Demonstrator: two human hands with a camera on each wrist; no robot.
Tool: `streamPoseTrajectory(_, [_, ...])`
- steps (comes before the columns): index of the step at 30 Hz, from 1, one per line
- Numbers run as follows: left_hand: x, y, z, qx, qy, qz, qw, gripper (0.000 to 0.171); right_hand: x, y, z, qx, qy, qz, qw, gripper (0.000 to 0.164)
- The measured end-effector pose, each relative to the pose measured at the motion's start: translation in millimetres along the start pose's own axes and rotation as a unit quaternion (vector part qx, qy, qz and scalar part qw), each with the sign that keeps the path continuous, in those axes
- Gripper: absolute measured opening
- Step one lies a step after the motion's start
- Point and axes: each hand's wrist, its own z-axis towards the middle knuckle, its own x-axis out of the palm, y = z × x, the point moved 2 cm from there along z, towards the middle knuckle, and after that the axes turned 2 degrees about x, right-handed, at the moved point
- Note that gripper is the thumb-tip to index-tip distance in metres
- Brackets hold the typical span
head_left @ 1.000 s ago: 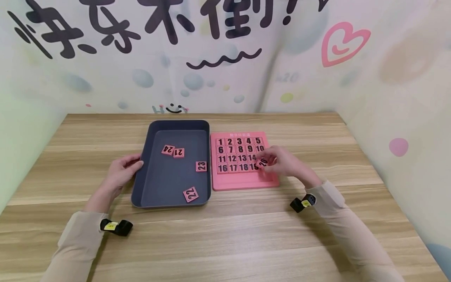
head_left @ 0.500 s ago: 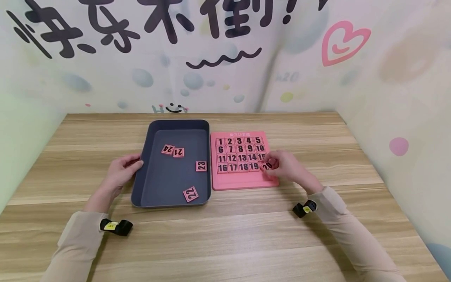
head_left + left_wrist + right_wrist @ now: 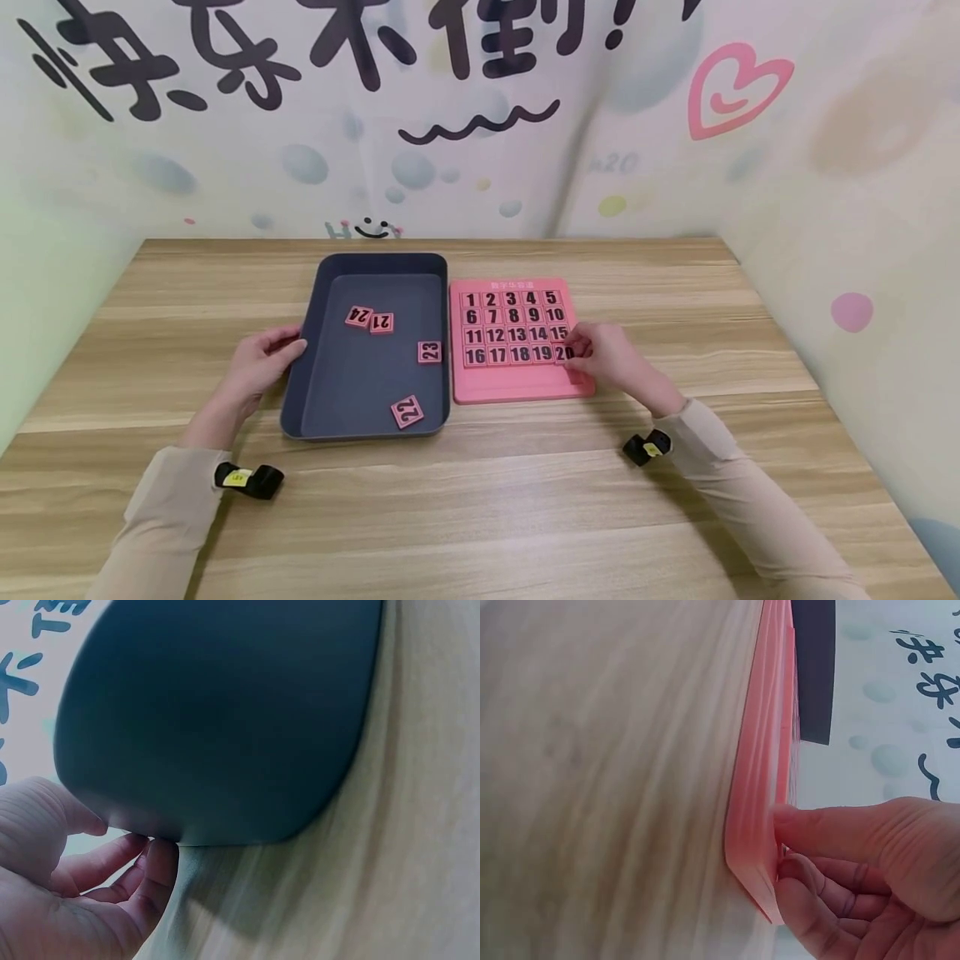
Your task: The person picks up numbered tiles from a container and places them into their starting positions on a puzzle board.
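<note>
My right hand (image 3: 609, 360) pinches the number tile 20 (image 3: 562, 354), which lies level at the right end of the fourth row on the pink number puzzle board (image 3: 517, 387). Tiles 1 to 19 sit in order in the rows around it. From the right wrist view, thumb and fingertips are right at the board's corner, and the tile is hidden. At the left, my left hand (image 3: 258, 367) grips the left rim of a dark blue tray (image 3: 360, 375), its thumb at the edge and fingers curled against the outer wall, as the left wrist view shows.
In the tray lie tiles 24 (image 3: 359, 316), 21 (image 3: 382, 322), 23 (image 3: 429, 352) and 22 (image 3: 407, 412), turned various ways. Tray and board stand side by side on a wooden table (image 3: 480, 500). A wall (image 3: 525, 183) with lettering rises behind.
Tile 20 has gone from slanted over tiles 15 and 19 to straight in line after 19, as my right hand shifted slightly right and down. The left hand stays on the tray.
</note>
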Motion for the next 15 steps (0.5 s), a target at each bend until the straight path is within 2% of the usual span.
streamPoseTrajectory(4, [0.1,0.2,1.3,-0.002,0.001,-0.001,1.0000,0.048,-1,-1,3,0.014,0.005,0.007,1.000,0.022])
streamPoseTrajectory(10, [-0.4,0.6,1.9,0.000,0.000,-0.005,1.0000,0.048,-4,1,8,0.008,0.009,-0.001,1.000,0.023])
streamPoseTrajectory(15, [-1.3,1.5,1.0,0.004,-0.002,-0.007,1.0000,0.048,-10,19,19,-0.007,0.010,0.005,1.000,0.024])
